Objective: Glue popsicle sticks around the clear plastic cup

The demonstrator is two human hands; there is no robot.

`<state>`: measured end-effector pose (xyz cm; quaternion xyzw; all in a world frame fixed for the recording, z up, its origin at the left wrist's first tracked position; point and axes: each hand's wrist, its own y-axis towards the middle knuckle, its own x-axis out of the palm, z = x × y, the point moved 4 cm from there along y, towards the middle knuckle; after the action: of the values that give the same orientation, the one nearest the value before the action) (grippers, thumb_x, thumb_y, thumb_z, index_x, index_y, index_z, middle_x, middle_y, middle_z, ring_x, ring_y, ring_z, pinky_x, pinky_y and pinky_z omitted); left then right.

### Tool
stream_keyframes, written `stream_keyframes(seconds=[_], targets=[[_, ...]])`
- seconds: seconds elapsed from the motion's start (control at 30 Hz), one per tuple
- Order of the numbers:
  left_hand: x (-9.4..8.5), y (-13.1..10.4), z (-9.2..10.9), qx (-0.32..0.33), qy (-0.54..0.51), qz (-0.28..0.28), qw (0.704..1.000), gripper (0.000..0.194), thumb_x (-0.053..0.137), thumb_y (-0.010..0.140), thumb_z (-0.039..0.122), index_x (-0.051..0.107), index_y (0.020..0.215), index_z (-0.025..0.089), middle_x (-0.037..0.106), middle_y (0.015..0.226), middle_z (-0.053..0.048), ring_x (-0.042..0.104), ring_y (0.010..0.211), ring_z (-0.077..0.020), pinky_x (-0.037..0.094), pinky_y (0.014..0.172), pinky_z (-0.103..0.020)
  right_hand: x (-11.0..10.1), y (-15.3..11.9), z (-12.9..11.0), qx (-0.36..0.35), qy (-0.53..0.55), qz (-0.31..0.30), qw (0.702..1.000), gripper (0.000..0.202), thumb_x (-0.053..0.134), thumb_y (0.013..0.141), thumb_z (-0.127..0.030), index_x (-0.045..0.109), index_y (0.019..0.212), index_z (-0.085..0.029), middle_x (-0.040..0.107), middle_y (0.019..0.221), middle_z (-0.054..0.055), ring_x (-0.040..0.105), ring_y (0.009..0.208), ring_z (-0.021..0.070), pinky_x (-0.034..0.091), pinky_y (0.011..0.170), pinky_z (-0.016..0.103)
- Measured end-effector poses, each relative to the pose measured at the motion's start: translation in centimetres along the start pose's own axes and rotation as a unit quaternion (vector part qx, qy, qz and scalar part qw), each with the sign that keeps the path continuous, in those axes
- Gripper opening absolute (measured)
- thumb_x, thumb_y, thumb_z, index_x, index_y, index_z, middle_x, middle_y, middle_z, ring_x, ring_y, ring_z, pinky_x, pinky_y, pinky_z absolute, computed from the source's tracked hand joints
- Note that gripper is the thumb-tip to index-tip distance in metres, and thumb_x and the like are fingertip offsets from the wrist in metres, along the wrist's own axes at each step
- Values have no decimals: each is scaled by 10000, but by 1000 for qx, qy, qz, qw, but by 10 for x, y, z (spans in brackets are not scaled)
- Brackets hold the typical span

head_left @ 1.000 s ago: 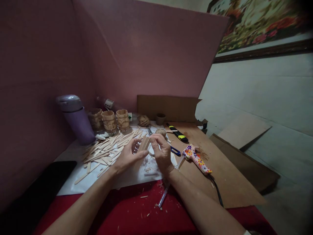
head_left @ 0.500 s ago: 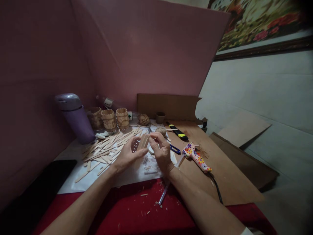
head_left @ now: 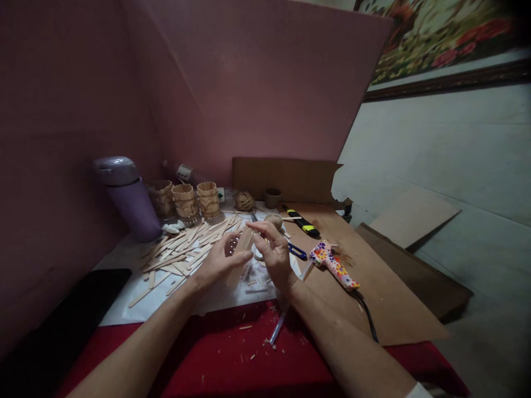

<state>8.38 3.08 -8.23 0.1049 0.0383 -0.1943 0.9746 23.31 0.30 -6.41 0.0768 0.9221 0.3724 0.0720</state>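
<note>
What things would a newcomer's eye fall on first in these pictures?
Probably first the flower-patterned glue gun, bright on the brown cardboard at the right. Then the loose wooden craft sticks, spread over white paper left of centre. The purple bottle at the back left and the framed flower painting at top right may also draw notice.

A purple bottle [head_left: 135, 207] with a grey lid leaned near the pink wall [head_left: 249, 88]. Just right of its base lay a crumpled white wad [head_left: 173, 227]; in front of it, a flat black object [head_left: 78, 309]. Well to its right, a framed floral picture [head_left: 443, 44] hung above loose cardboard sheets [head_left: 415, 273].
</note>
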Motion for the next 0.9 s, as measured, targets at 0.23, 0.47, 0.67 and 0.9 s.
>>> stream_keyframes(seconds=[0.23, 0.47, 0.67, 0.9], targets=[[0, 0, 1, -10, -2, 12, 1000, 598, 834, 672, 512, 645, 1124, 170, 721, 1015, -94, 692, 892, -264, 556, 748, -351, -1, 1, 3, -15, -28, -6, 999, 253, 574, 947, -335, 749, 1119, -275, 738, 1106, 52, 660, 1036, 219, 539, 861, 368], [3, -4, 2, -144, -190, 46, 970, 481, 783, 718, 542, 655, 993, 169, 638, 756, -19, 591, 609, -161, 477, 550, -281, 0, -4, 3, -67, -96, -20, 993, 403, 575, 974, -379, 647, 1359, -284, 624, 1297, 99, 587, 1229, 261, 473, 1079, 484], [3, -6, 8, -162, -234, 117, 951, 305, 727, 699, 377, 686, 939, 193, 693, 964, -45, 632, 809, -194, 490, 559, -253, 11, -10, -1, -123, -168, -108, 972, 670, 670, 909, -546, 497, 1509, -303, 495, 1478, 136, 485, 1378, 330, 405, 1152, 585], [9, -2, -4, -135, -261, 61, 954, 446, 804, 747, 441, 701, 1083, 167, 697, 1002, -72, 629, 826, -190, 513, 665, -271, 17, -13, -1, -160, -216, -104, 958, 758, 673, 907, -555, 421, 1551, -245, 519, 1463, 167, 490, 1365, 342, 404, 1155, 575]])
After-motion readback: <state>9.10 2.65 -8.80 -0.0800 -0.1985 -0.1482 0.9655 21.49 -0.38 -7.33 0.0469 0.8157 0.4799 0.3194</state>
